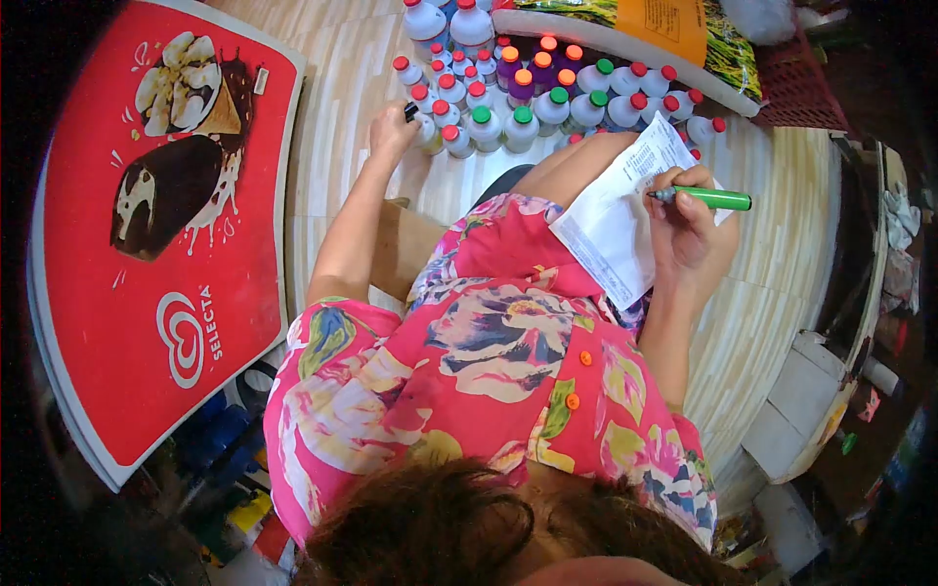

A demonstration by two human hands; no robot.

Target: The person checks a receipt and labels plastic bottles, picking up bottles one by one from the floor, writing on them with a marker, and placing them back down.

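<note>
A green marker [713, 198] is gripped in my right hand [692, 220], its dark tip pointing left over a printed white paper [616, 220]. The paper rests slanted across my raised leg [572, 176], creased, with rows of small print. My left hand [391, 134] reaches out beside the bottles, its fingers closed around a small black object [410, 111] that I cannot make out. Nearest to it are small white bottles with red caps [449, 133]. Green-capped bottles [521, 127] stand just to the right, upright on the floor.
Larger white bottles [425, 21] and dark purple bottles with orange caps [521, 86] stand behind. A red Selecta freezer lid [166, 234] fills the left. A printed sack [664, 29] lies at the back, near a red mesh basket [801, 83]. Wood-patterned flooring [772, 244] surrounds me.
</note>
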